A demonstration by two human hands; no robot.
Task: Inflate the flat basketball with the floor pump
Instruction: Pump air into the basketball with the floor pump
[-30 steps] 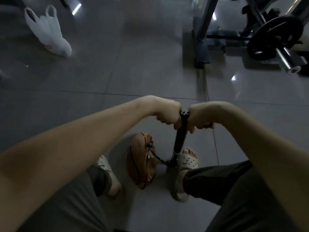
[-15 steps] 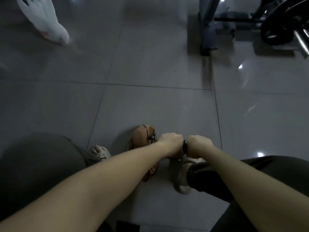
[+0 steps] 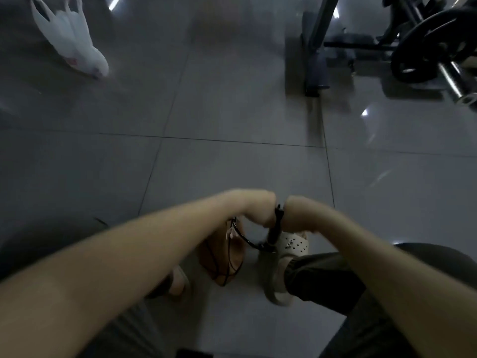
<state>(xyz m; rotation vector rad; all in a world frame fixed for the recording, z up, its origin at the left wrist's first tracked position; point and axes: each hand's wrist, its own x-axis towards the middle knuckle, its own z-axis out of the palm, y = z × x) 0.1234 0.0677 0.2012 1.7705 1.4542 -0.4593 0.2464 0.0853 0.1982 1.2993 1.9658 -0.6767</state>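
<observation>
Now, hands: the left hand [image 3: 258, 210] and right hand [image 3: 296, 215] are both fisted round the crossbar handle [image 3: 278, 211] of the floor pump [image 3: 273, 232], one on either side of its shaft. Only a sliver of black handle shows between the knuckles.
Basketball: the basketball [image 3: 224, 254] stands on edge on the floor [image 3: 232, 164], caved in and far from round. It sits between the two feet, just left of the pump's base.
Hose: the hose [image 3: 245, 237] loops from the foot of the pump to the top of the ball. The joint there is too blurred to judge.
Stroke: the handle sits low, close to the foot, so this looks like the low part of a stroke. Drive straight along the shaft with equal weight from both fists, since a lopsided push would rock the base.
Anchor: the right sandal [image 3: 291, 244] is at the pump's base, apparently on its footplate. Weight kept there should hold the pump upright on the glossy tile.
Risk: the ball leans with nothing visibly propping it, so a tip could tug the hose end sideways. The left sandal [image 3: 178, 282] is near it, partly hidden under the forearm.
Progress: early, going by the ball's shape, with many strokes likely needed.
Room: tile stretches ahead. The plastic bag [image 3: 74, 45] lies far to the left, and the rack frame [image 3: 313, 60] and weight plate [image 3: 423, 45] far to the right. All are well apart from the pump, so the elbows and handle should meet nothing.
</observation>
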